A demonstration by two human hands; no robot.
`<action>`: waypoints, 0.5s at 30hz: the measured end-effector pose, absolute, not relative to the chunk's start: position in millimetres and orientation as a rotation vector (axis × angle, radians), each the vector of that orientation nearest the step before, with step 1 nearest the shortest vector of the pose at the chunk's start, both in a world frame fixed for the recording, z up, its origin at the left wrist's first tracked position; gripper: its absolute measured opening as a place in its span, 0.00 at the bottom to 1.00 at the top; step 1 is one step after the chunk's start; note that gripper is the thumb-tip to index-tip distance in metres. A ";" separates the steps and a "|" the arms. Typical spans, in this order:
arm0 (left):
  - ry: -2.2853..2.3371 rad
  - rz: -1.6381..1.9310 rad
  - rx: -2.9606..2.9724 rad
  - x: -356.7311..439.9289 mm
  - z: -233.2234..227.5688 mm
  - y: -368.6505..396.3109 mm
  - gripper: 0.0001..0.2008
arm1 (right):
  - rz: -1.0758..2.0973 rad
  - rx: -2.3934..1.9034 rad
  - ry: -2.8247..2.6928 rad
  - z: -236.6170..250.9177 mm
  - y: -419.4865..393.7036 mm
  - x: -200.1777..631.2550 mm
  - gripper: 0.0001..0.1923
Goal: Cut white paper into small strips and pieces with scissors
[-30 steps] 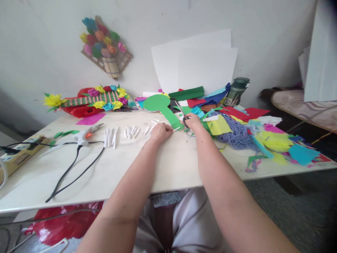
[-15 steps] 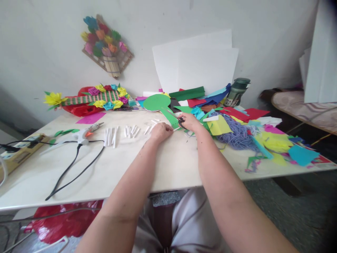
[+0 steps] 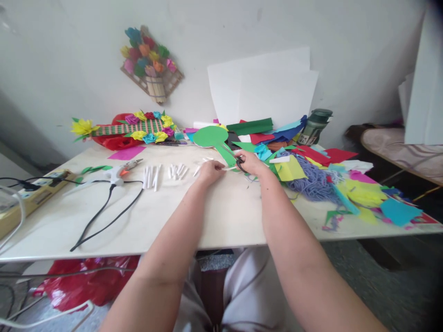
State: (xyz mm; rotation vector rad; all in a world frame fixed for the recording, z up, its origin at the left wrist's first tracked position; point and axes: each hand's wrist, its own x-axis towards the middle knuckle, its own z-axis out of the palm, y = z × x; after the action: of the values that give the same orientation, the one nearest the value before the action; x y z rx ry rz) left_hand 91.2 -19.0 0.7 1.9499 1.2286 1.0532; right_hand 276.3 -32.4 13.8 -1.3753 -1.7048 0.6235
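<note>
My right hand (image 3: 249, 162) grips a pair of scissors (image 3: 234, 157), blades pointing left toward the green paper cutout (image 3: 212, 138). Just left of it, my left hand (image 3: 210, 171) pinches a small white paper roll (image 3: 230, 168) against the white table (image 3: 173, 216). The scissor blades lie close above that roll. Several more white paper rolls (image 3: 162, 173) lie in a row to the left of my left hand.
A hot glue gun (image 3: 119, 172) with a black cord and a power strip (image 3: 32, 196) sit at the left. Coloured paper scraps and purple yarn (image 3: 313, 177) pile up at the right. A flower-decorated craft (image 3: 133, 129), white sheets (image 3: 266, 87) and a green bottle (image 3: 313, 125) stand at the back.
The scissors, raised with blades tilted up a second ago, have come down and now point left at the roll. My left hand has hardly moved. The view shifted slightly.
</note>
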 end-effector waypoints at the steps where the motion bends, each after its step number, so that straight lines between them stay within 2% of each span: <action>1: 1.213 1.143 1.815 89.0 2.0 -18.7 0.10 | 0.677 -1.346 -1.662 16.2 -33.8 273.5 0.18; 5: 1.070 1.382 1.191 83.9 13.5 -21.8 0.12 | 0.722 -1.273 -1.581 21.3 -34.8 262.7 0.20; 9: 0.874 1.279 0.802 84.5 24.5 -27.3 0.11 | 0.534 -1.280 -1.603 19.7 -30.2 252.1 0.19; 15: 0.910 1.292 0.646 75.7 20.2 -34.7 0.07 | 0.246 -1.457 -1.598 22.0 -35.1 224.1 0.17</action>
State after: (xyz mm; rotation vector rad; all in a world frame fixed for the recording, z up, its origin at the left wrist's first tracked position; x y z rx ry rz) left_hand 75.7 -34.7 20.2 0.6464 0.9095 1.2917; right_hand 224.1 -35.1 22.0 -1.4567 -1.5979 0.2457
